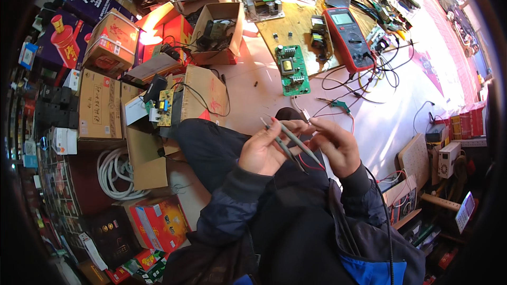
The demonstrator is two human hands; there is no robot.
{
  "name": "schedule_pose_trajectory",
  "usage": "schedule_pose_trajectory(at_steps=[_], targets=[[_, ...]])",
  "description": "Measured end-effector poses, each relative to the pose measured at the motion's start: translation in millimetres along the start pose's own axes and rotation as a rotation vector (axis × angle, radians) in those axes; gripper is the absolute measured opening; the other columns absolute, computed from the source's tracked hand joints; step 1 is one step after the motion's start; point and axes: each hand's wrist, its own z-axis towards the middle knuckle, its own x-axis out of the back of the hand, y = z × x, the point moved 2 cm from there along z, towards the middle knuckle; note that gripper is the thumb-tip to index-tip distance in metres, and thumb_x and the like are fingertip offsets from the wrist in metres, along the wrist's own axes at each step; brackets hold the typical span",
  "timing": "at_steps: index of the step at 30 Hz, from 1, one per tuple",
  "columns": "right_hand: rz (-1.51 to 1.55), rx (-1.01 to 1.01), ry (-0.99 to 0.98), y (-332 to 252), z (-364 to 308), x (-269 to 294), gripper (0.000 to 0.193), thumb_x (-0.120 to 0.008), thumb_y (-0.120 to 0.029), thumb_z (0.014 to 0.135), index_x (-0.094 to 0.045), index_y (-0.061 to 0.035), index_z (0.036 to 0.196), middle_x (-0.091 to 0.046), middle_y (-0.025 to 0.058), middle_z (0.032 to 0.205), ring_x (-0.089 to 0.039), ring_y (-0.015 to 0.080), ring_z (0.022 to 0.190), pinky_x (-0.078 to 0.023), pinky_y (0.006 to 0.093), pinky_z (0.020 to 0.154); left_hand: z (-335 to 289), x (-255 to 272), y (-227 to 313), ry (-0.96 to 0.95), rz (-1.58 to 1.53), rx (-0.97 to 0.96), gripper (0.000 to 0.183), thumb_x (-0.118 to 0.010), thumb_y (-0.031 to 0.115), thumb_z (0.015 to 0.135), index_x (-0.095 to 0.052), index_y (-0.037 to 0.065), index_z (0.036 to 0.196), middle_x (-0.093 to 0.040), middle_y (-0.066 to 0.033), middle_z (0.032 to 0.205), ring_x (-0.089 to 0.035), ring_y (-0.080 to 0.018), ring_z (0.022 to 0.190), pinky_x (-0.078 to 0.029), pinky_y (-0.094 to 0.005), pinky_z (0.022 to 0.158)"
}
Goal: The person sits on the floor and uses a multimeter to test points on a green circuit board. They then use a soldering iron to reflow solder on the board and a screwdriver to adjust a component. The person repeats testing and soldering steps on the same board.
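Above my lap, my left hand [262, 151] is closed on a pair of grey test probes [293, 140] with metal tips, its thumb lying across them. Red and black leads trail from their lower ends. Close beside it, my right hand [339, 146] has its fingers curled together near the probes; what lies between them, if anything, is hidden. Beyond the hands, a green circuit board [288, 83] with a transformer lies partly over the edge of a wooden board. A red and grey multimeter [349, 41] rests to its right, with tangled leads and a green clip [339, 105] below.
Cardboard boxes crowd the left, one holding black adapters [216, 34], another with a yellowish circuit board [165, 107] on it. A coil of white cable [113, 175] lies farther left. More boards and tools cover the wooden board [303, 21]. Shelved equipment [449, 158] stands at right.
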Motion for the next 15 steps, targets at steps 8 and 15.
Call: schedule_pose_trajectory(at_steps=[8,15], targets=[[-0.611,0.365,-0.065,13.6,2.8,-28.8,0.053,-0.080,0.002,0.078,-0.074,-0.0158,0.127,-0.060,0.0106,0.102,-0.062,0.0272,0.089,-0.053,0.0357,0.076,6.8,15.6,-10.7,-0.049,-0.051,0.108,0.044,-0.046,0.035,0.112,-0.061,-0.002,0.130,-0.066,-0.0111,0.126,-0.063,-0.0238,0.119,-0.049,-0.0398,0.105],[-0.308,0.343,0.211,11.9,-5.5,-11.2,0.030,-0.072,0.008,0.086,-0.068,-0.0025,0.114,-0.065,0.0130,0.096,-0.067,0.0260,0.082,-0.054,0.0340,0.073,5.8,12.6,1.7,0.145,-0.051,0.008,0.056,-0.037,0.046,0.112,-0.060,-0.001,0.132,-0.063,-0.0172,0.134,-0.059,-0.0299,0.128,-0.047,-0.0494,0.111]])
